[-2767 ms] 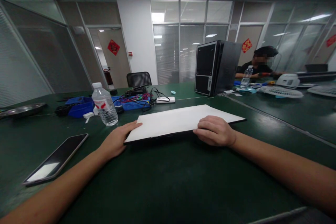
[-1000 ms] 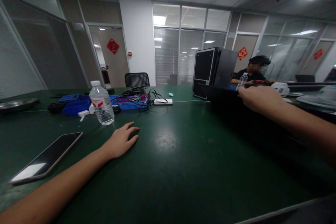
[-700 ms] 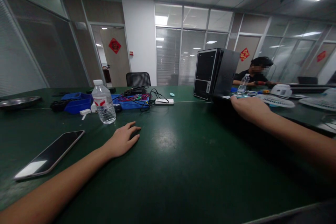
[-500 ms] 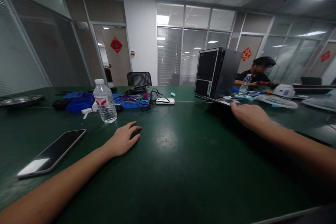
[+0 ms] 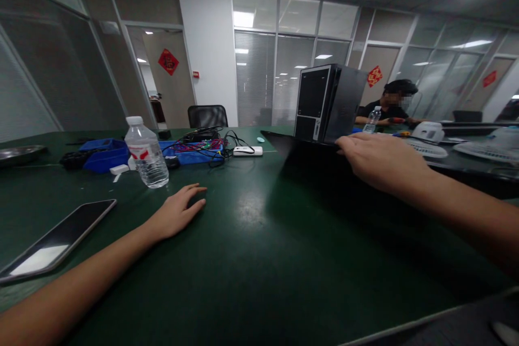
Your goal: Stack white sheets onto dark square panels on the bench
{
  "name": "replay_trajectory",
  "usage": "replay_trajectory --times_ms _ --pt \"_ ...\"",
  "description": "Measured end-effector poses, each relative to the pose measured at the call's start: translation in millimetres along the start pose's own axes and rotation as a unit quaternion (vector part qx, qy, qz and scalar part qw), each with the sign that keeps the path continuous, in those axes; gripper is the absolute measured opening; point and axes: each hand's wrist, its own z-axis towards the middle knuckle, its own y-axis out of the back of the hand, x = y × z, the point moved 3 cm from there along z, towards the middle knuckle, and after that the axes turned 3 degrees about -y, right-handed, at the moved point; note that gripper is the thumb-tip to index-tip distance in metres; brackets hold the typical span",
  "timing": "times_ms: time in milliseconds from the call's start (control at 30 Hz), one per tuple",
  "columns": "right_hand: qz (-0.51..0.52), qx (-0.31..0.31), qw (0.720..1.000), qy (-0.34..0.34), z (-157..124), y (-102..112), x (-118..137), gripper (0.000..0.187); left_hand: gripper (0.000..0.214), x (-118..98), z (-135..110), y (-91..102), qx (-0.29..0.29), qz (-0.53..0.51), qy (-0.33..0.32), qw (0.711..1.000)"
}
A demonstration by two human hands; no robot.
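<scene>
My right hand [image 5: 373, 162] grips the upper edge of a thin, dark, flat panel [image 5: 310, 152], tilted above the green table. The panel's lower part blends into shadow, so its full shape and exact kind cannot be made out. Behind it stands a black computer tower [image 5: 330, 100], its lower end partly covered by the panel. On the left, my left hand [image 5: 178, 211] lies open on the tabletop, fingers apart and holding nothing. Nearest to it are a clear water bottle [image 5: 148, 159] with a red-and-white label and a smartphone [image 5: 59, 238] lying face up.
Blue trays [image 5: 107, 158] and a heap of cables [image 5: 198, 146] sit beyond the bottle. A white power strip [image 5: 248, 151] is near the middle. Across the table a person [image 5: 391, 102] sits by another bottle [image 5: 372, 120] and white fan parts [image 5: 427, 135]. A metal dish [image 5: 20, 154] is far left.
My right hand has raised the panel and turned it; its dark broad face now shows in front of the tower. The view has shifted slightly. My left hand still rests on the table.
</scene>
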Motion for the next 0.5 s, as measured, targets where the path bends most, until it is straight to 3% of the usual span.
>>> replay_trajectory --times_ms 133,267,400,500 --pt "0.068 -0.097 0.981 0.153 -11.6 27.5 69.9 0.033 0.083 25.9 6.6 6.6 -0.074 -0.169 0.084 0.979" --pt "0.111 -0.175 0.946 0.251 -37.9 26.8 133.6 0.037 0.087 51.4 12.2 11.3 -0.133 -0.316 0.136 0.930" --pt "0.135 -0.198 0.928 0.284 -46.5 14.7 165.1 0.036 0.078 57.6 12.8 14.9 -0.113 -0.241 0.115 0.957" --pt "0.160 -0.150 0.925 0.309 -40.1 6.8 168.9 0.036 0.067 50.5 10.3 17.9 -0.104 -0.157 0.095 0.977"
